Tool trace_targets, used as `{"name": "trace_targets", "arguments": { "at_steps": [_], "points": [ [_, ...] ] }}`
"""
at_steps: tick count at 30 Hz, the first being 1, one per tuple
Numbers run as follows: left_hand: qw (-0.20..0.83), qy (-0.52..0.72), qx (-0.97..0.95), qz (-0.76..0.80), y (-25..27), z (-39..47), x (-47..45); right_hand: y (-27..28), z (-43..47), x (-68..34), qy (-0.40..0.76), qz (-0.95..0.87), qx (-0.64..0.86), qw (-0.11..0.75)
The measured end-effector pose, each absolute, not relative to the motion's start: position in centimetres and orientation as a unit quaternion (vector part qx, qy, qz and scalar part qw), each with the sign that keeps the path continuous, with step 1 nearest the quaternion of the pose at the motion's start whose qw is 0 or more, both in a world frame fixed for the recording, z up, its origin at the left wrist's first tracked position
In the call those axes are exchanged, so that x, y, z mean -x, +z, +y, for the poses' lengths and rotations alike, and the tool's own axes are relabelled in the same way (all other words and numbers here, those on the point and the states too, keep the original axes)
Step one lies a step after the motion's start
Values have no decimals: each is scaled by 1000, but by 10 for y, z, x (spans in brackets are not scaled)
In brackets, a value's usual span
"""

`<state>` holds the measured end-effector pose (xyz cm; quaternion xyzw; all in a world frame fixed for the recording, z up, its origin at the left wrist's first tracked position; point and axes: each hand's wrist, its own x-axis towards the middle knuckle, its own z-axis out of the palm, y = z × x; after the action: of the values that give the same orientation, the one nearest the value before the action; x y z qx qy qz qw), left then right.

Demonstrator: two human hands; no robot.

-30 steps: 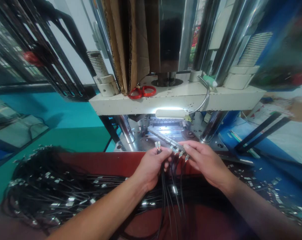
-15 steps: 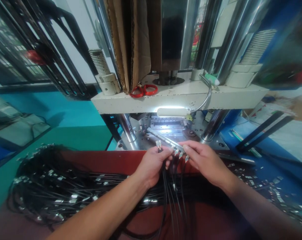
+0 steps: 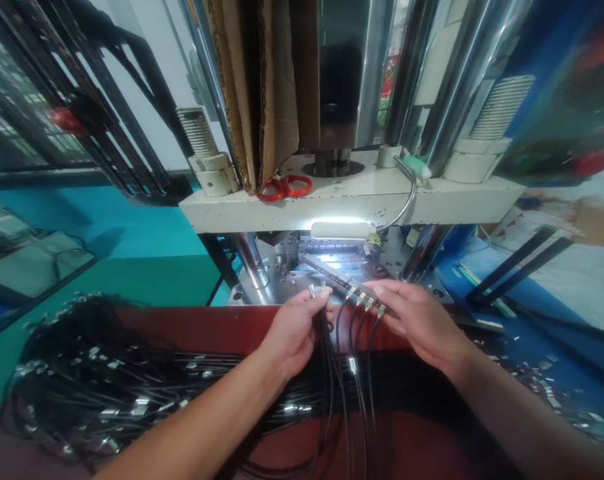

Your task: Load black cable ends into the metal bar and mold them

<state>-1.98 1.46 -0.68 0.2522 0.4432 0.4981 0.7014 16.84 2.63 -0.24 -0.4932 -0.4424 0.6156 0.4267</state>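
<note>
My right hand is closed on one end of a long, narrow metal bar, which slants up and left toward the press. Several black cables hang from this bar, their metal ends seated along it near my fingers. Just left of them, my left hand pinches a few more black cables with small shiny metal terminals sticking up above the thumb. Those terminals are apart from the bar. Below both hands the cables drop over a reddish-brown table.
A large bundle of black cables lies across the table at left. Behind my hands stands a press with a pale crossbeam, a lit lamp and a metal die. Red-handled scissors rest on the beam. Metal scraps lie at right.
My left hand has drawn slightly left, away from the bar, with its cables. The terminals near my right fingers now sit on the bar, where before they stuck out below it.
</note>
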Motion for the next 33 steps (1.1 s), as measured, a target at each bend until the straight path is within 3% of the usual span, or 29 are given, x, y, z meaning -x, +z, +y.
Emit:
{"name": "trace_targets", "arguments": {
  "at_steps": [21, 33],
  "points": [
    [692, 468, -300, 460, -6, 12, 15, -2, 24, -167, 627, -488, 467, 388],
    [672, 483, -306, 471, -12, 15, 17, -7, 23, -168, 533, -569, 495, 383]
  ]
}}
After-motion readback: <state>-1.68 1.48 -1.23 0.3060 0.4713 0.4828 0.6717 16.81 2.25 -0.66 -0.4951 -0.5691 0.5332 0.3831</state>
